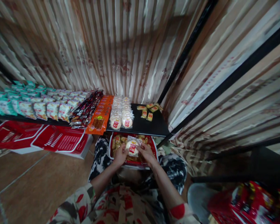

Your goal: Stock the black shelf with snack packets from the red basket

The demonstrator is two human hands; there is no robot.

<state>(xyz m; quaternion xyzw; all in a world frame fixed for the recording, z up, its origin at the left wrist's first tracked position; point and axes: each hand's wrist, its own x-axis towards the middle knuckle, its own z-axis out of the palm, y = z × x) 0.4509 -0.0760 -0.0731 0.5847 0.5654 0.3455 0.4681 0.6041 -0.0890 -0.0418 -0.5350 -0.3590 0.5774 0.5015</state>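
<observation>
Between my two hands is a round white cake in a clear wrapper (132, 147) with a red printed label. My left hand (120, 155) pinches its left edge, and my right hand (147, 153) grips its right side. Right below lies a red basket (110, 148) on my lap, holding several small gold-wrapped snacks (118, 139). Just beyond, two rows of the same wrapped white cakes (127, 119) lie on the black shelf (140, 127). A few small gold packets (150, 116) are set at the shelf's right end.
Left along the shelf are an orange packet (100, 113), dark shiny packets (87, 107) and white-and-teal bags (39, 109). Red baskets (60, 140) stand below on the tiled floor. Black metal posts (189, 46) rise at right, before a striped curtain (121, 40). Red packages (254, 202) sit lower right.
</observation>
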